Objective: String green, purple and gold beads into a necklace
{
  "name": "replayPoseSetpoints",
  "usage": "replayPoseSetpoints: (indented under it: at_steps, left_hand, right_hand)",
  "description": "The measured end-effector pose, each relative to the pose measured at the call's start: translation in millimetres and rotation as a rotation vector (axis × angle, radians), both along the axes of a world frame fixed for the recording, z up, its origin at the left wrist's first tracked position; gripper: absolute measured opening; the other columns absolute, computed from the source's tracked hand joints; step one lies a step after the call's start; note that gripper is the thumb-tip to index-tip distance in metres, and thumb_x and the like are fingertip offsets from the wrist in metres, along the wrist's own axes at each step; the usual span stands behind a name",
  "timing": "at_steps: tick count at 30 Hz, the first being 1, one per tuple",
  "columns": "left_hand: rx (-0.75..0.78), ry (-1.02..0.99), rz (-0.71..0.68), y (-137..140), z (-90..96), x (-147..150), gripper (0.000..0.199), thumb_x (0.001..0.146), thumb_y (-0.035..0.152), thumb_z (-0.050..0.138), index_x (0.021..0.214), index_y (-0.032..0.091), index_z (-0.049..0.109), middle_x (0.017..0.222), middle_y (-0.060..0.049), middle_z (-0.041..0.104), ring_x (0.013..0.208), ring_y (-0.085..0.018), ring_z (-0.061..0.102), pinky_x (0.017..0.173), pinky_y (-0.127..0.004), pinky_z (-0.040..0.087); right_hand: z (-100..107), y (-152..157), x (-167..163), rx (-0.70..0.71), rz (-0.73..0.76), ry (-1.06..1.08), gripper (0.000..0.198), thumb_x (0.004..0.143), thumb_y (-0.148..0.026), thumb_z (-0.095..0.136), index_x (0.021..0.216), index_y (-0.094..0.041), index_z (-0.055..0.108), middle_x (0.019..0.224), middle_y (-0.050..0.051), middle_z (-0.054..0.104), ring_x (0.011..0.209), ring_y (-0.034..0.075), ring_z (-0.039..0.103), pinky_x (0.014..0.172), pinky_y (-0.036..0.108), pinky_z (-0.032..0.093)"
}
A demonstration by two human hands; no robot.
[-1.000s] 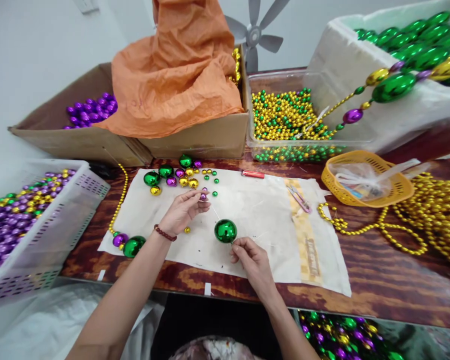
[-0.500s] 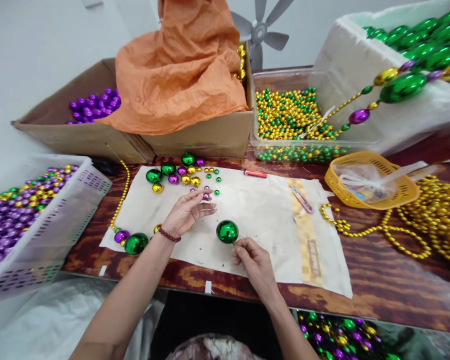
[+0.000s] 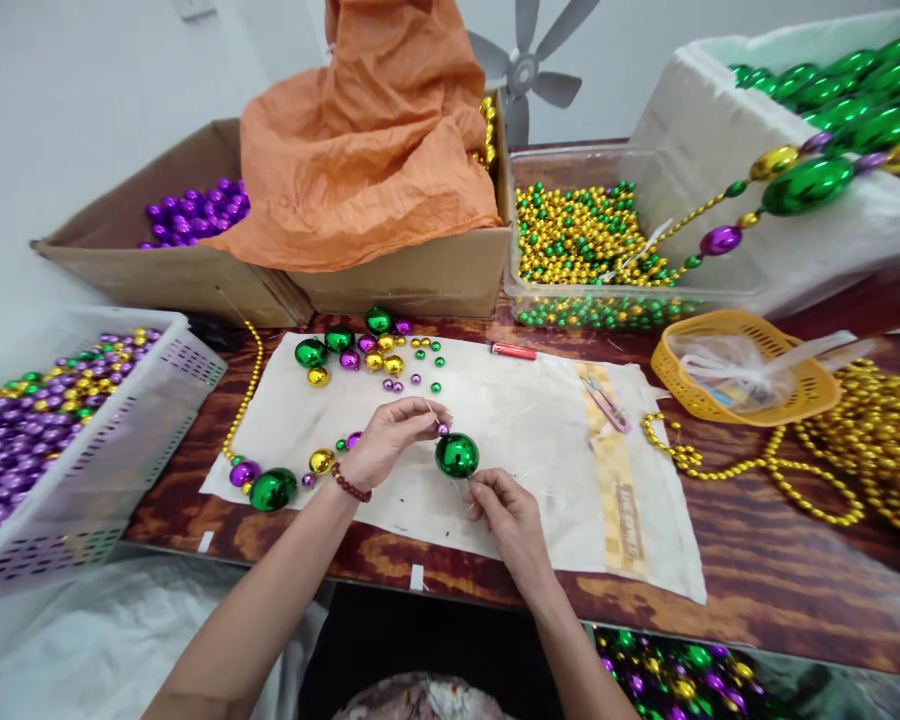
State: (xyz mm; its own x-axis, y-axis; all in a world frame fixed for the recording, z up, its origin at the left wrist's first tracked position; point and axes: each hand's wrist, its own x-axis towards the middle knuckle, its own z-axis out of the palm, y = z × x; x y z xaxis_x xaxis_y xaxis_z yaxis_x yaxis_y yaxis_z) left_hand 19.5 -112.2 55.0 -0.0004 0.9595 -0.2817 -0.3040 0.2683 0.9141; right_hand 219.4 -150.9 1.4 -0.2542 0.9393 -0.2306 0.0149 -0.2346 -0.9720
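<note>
Over the cloth, my left hand (image 3: 399, 432) pinches a small purple bead (image 3: 443, 430) just above a large green bead (image 3: 457, 456). A thin string (image 3: 430, 405) shows at the left fingertips. My right hand (image 3: 507, 512) is closed at the lower right of the green bead, its thumb and finger pinching the string there. Left of my hands lies a bead strand with a big green bead (image 3: 273, 489), a purple bead (image 3: 245, 473) and a gold bead (image 3: 321, 461); my left wrist hides part of it. Loose purple beads (image 3: 393, 385) lie beyond my left hand.
The white cloth (image 3: 540, 470) bears more loose beads, a red lighter (image 3: 514, 351) and thread snips (image 3: 606, 404). Around it stand a white basket (image 3: 112, 480), cardboard boxes (image 3: 405, 290), a clear bin (image 3: 615, 305), a yellow basket (image 3: 750, 405) and piled gold bead strings (image 3: 881, 440).
My left hand has come from beside the loose purple beads towards the large green bead, with a small purple bead now at its fingertips. My right hand has stayed nearly in place.
</note>
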Motion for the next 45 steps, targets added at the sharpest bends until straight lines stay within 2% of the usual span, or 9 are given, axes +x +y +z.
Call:
replayPoseSetpoints:
  at_steps: [6, 14, 20, 22, 25, 27, 31, 38, 45]
  left_hand:
    - [0.071, 0.171, 0.11, -3.4, 1.7, 15.1, 0.022, 0.079, 0.037, 0.077, 0.087, 0.017, 0.079, 0.091, -0.007, 0.075, 0.079, -0.015, 0.065, 0.073, -0.028, 0.051]
    - [0.314, 0.256, 0.073, -2.6, 48.1, 46.7, 0.017, 0.086, 0.034, 0.071, 0.089, 0.019, 0.079, 0.086, -0.005, 0.07, 0.07, -0.014, 0.064, 0.069, -0.029, 0.054]
    - [0.407, 0.345, 0.004, 10.4, 46.7, 42.7, 0.024, 0.093, 0.037, 0.061, 0.096, 0.019, 0.076, 0.09, -0.006, 0.071, 0.076, -0.016, 0.066, 0.075, -0.031, 0.054]
    - [0.41, 0.578, 0.055, 25.0, 33.5, 18.4, 0.027, 0.096, 0.038, 0.056, 0.101, 0.019, 0.074, 0.1, -0.008, 0.072, 0.088, -0.02, 0.066, 0.083, -0.036, 0.053]
    - [0.291, 1.297, 0.214, 49.4, 11.7, -24.9, 0.024, 0.093, 0.033, 0.059, 0.106, 0.018, 0.074, 0.116, -0.015, 0.067, 0.114, -0.034, 0.055, 0.1, -0.05, 0.041]
    - [0.17, 1.64, 0.176, 61.1, 0.4, -46.4, 0.029, 0.093, 0.036, 0.06, 0.109, 0.015, 0.073, 0.123, -0.02, 0.062, 0.119, -0.041, 0.048, 0.098, -0.057, 0.037]
    - [0.166, 1.898, 0.019, 69.1, -11.2, -59.8, 0.036, 0.096, 0.042, 0.054, 0.106, 0.013, 0.073, 0.124, -0.023, 0.059, 0.118, -0.043, 0.045, 0.093, -0.057, 0.036]
    - [0.27, 1.762, 0.037, 61.0, -8.0, -53.7, 0.027, 0.095, 0.037, 0.058, 0.112, 0.02, 0.069, 0.12, -0.017, 0.064, 0.12, -0.038, 0.047, 0.098, -0.054, 0.036]
    - [0.538, 0.92, 0.134, 23.5, 3.3, -29.5, 0.037, 0.093, 0.034, 0.062, 0.129, 0.025, 0.062, 0.127, -0.011, 0.059, 0.112, -0.023, 0.06, 0.097, -0.038, 0.051]
  right_hand:
    - [1.0, 9.7, 17.9, 0.045, 0.062, -0.164, 0.022, 0.087, -0.041, 0.061, 0.087, -0.02, 0.069, 0.073, 0.001, 0.069, 0.05, 0.015, 0.062, 0.05, 0.026, 0.047]
    - [42.5, 29.6, 25.1, 0.409, -0.029, -0.241, 0.023, 0.095, -0.038, 0.06, 0.108, -0.022, 0.07, 0.106, 0.008, 0.072, 0.059, 0.014, 0.064, 0.06, 0.028, 0.053]
    - [36.3, 44.3, 18.3, 0.405, 0.045, -0.282, 0.021, 0.095, -0.038, 0.058, 0.093, -0.023, 0.072, 0.08, 0.003, 0.073, 0.053, 0.015, 0.062, 0.056, 0.028, 0.051]
    - [32.5, 44.0, 20.2, 0.366, 0.015, -0.273, 0.023, 0.095, -0.041, 0.058, 0.091, -0.022, 0.071, 0.073, 0.002, 0.071, 0.051, 0.015, 0.061, 0.055, 0.027, 0.05]
    - [31.4, 39.9, 22.8, 0.333, -0.02, -0.2, 0.025, 0.096, -0.042, 0.057, 0.087, -0.021, 0.069, 0.066, 0.0, 0.065, 0.051, 0.013, 0.059, 0.053, 0.025, 0.049]
    - [34.1, 36.6, 23.9, 0.326, -0.063, -0.141, 0.026, 0.097, -0.041, 0.057, 0.087, -0.02, 0.068, 0.061, -0.001, 0.06, 0.05, 0.012, 0.057, 0.051, 0.024, 0.048]
    - [49.6, 30.1, 28.2, 0.309, -0.197, -0.044, 0.025, 0.098, -0.041, 0.057, 0.091, -0.019, 0.067, 0.057, -0.004, 0.052, 0.048, 0.012, 0.051, 0.048, 0.024, 0.044]
    - [68.0, 19.2, 34.9, 0.265, -0.142, 0.047, 0.023, 0.1, -0.039, 0.054, 0.107, -0.02, 0.066, 0.062, -0.002, 0.054, 0.053, 0.013, 0.054, 0.051, 0.025, 0.046]
    - [42.9, 12.6, 16.3, 0.302, -0.004, 0.029, 0.024, 0.1, -0.036, 0.052, 0.108, -0.019, 0.067, 0.068, 0.001, 0.064, 0.06, 0.014, 0.06, 0.056, 0.025, 0.05]
